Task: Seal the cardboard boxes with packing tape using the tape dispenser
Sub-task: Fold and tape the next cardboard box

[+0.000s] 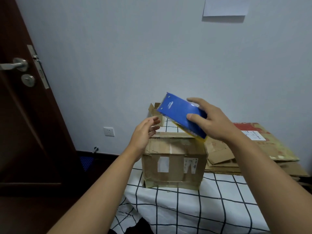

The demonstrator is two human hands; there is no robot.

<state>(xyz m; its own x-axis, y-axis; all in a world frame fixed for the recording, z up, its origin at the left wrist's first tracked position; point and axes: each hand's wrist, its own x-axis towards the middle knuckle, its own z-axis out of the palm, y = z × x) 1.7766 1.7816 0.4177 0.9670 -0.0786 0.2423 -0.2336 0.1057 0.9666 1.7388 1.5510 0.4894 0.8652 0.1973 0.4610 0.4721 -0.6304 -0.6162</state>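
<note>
A brown cardboard box [173, 159] stands on a white cloth with a black grid [202, 205]. My right hand [212, 120] grips a blue tape dispenser [179, 112] with yellowish tape at its lower edge. The dispenser is tilted, and its lower end touches the box's top right edge. My left hand [145, 130] hovers open, fingers spread, just above the box's top left corner and apart from the dispenser.
Flattened cardboard sheets [249, 147] are stacked to the right of the box. A small open box [156, 112] sits behind, against the wall. A dark wooden door [25, 115] stands at the left, with a wall socket [108, 131] low beside it.
</note>
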